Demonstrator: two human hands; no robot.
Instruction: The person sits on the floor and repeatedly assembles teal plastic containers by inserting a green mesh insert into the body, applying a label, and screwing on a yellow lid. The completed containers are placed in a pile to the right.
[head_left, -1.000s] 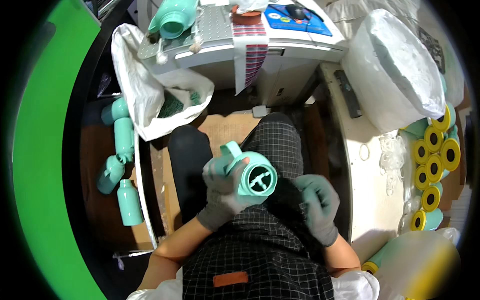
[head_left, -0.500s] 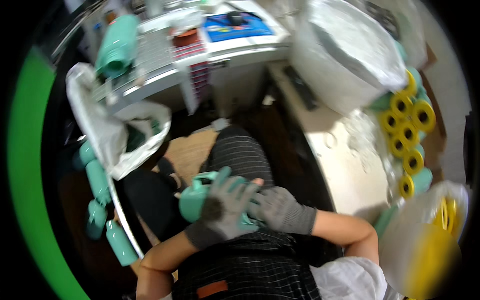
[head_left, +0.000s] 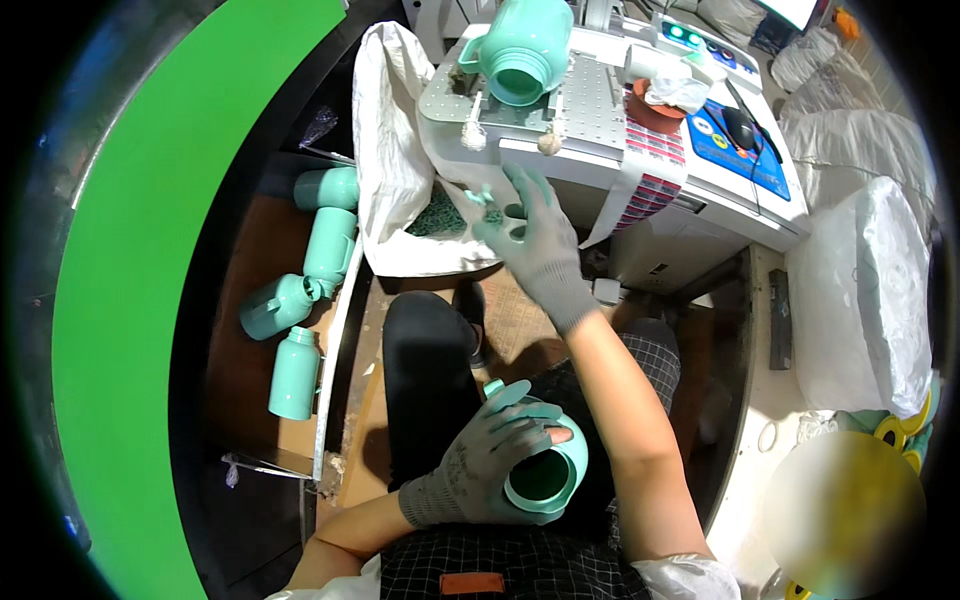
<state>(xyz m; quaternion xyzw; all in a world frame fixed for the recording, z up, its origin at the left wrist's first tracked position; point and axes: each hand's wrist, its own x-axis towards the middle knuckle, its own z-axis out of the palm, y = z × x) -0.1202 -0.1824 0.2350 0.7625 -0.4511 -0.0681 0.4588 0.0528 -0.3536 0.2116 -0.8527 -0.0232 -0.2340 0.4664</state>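
Observation:
A mint-green plastic jug [head_left: 570, 470] rests on my lap with its round mouth facing up. My left hand [head_left: 480, 460], in a grey glove, is closed around its side, fingers over the rim. My right hand [head_left: 540, 250], also gloved, reaches forward with fingers apart over the edge of a white woven sack [head_left: 385, 130]. A small green plastic scrap [head_left: 482, 196] shows just off its fingertips, and I cannot tell whether it touches them. Green bits [head_left: 437, 215] lie inside the sack.
Another green jug [head_left: 520, 55] lies on the machine table [head_left: 600, 110] ahead. Several green bottles [head_left: 295, 375] sit in a bin at the left, beside a green conveyor belt [head_left: 150, 250]. A large translucent bag [head_left: 860, 290] stands at the right. A label strip [head_left: 650, 190] hangs off the table.
My right hand has left the jug and moved forward to the sack. My left hand still holds the jug, now mouth up. The view has swung to the left.

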